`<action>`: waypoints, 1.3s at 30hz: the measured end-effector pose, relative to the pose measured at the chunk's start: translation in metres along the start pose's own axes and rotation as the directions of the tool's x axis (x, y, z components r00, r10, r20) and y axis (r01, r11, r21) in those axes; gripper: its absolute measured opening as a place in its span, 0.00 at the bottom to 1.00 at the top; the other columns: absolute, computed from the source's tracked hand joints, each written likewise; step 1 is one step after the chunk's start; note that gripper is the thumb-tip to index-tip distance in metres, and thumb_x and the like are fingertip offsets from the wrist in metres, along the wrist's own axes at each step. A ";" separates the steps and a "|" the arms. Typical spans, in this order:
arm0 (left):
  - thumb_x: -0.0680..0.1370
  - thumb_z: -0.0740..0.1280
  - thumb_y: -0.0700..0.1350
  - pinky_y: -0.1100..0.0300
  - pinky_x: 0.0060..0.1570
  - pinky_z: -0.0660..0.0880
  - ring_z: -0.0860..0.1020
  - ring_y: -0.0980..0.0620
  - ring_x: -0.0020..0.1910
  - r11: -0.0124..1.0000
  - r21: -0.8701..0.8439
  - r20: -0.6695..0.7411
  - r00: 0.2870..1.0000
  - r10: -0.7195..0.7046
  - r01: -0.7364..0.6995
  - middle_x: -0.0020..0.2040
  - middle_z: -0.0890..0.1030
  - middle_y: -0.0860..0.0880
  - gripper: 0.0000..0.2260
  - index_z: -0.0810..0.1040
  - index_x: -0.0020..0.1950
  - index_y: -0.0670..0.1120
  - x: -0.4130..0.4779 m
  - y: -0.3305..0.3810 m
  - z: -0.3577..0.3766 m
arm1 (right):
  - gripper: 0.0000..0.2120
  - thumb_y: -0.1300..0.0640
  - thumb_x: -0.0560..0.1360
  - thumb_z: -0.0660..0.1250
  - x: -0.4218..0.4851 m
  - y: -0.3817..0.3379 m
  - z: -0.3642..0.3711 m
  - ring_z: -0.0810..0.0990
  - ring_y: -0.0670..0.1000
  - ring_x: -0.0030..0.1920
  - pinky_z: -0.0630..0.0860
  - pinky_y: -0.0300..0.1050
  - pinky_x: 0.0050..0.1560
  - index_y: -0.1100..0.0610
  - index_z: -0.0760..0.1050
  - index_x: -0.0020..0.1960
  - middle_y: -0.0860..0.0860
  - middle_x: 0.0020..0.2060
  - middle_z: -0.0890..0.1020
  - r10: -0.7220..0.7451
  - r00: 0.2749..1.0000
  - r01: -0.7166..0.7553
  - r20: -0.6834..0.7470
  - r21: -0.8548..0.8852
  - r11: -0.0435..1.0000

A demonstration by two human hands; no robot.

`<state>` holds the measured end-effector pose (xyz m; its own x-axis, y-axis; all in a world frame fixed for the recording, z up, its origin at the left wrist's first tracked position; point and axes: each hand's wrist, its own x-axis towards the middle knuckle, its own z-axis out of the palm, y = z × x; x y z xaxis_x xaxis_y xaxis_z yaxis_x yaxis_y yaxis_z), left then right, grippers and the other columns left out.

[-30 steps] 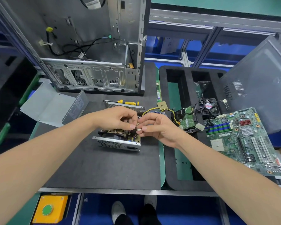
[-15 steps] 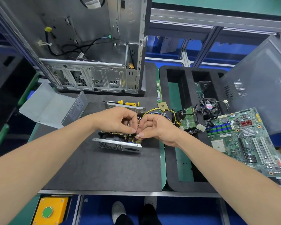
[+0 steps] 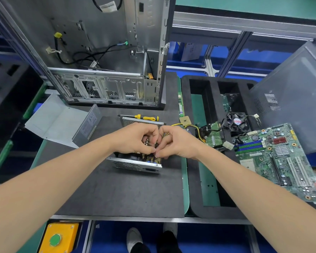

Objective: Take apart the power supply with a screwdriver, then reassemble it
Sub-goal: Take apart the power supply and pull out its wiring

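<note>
I'm seeing the power supply (image 3: 135, 164) sitting open near the right edge of the mat (image 3: 117, 194). Left hand (image 3: 135, 139) and right hand (image 3: 177, 143) are hovering over it, wrists angling inward and fingers curling down. Their tips are pinching something small inside, can't tell what. Screwdriver (image 3: 147, 117) is lying just behind and the cover (image 3: 62, 121) is overhanging the mat's left edge.

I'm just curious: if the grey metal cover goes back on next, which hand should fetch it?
Probably the left hand. The cover lies left of the power supply, on that arm's side; the right hand would have to reach across it.
</note>
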<state>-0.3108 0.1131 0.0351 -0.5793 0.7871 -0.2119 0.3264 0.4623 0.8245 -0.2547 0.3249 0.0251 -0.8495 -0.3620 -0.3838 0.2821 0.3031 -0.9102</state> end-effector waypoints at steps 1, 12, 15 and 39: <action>0.72 0.77 0.38 0.66 0.36 0.68 0.68 0.58 0.34 1.000 0.000 -0.006 1.000 -0.003 0.003 0.41 0.80 0.56 0.12 0.75 0.44 0.49 0.000 0.000 0.001 | 0.21 0.73 0.69 0.79 0.000 -0.002 0.000 0.86 0.59 0.40 0.85 0.57 0.47 0.71 0.71 0.55 0.65 0.43 0.87 0.002 1.000 -0.003 -0.006 -0.029 1.000; 0.71 0.77 0.43 0.63 0.35 0.67 0.72 0.57 0.36 0.963 0.266 -0.018 0.999 0.045 -0.039 0.38 0.76 0.55 0.15 0.73 0.46 0.56 -0.002 0.002 0.004 | 0.20 0.68 0.69 0.77 -0.008 -0.002 -0.002 0.78 0.48 0.30 0.76 0.44 0.36 0.53 0.68 0.48 0.54 0.40 0.86 -0.076 0.996 0.046 -0.055 -0.417 0.908; 0.72 0.76 0.44 0.66 0.36 0.67 0.73 0.58 0.37 0.964 0.264 -0.017 0.999 0.030 -0.025 0.36 0.75 0.58 0.12 0.76 0.48 0.58 -0.002 0.002 0.001 | 0.22 0.65 0.72 0.78 -0.011 0.012 0.004 0.79 0.48 0.30 0.78 0.45 0.38 0.50 0.66 0.48 0.53 0.40 0.85 -0.074 0.993 0.036 -0.087 -0.378 0.925; 0.74 0.79 0.46 0.60 0.47 0.75 0.79 0.55 0.46 0.969 0.223 0.037 0.994 0.103 -0.108 0.49 0.83 0.59 0.06 0.86 0.45 0.57 0.001 -0.004 -0.003 | 0.22 0.59 0.73 0.79 -0.026 0.049 0.045 0.84 0.48 0.40 0.81 0.50 0.50 0.44 0.65 0.45 0.43 0.40 0.86 -0.241 0.890 0.088 -0.387 -0.373 0.923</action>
<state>-0.3148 0.1109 0.0325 -0.5149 0.8449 -0.1452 0.5456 0.4536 0.7047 -0.1983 0.3092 -0.0163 -0.9966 -0.0546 -0.0622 0.0194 0.5774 -0.8162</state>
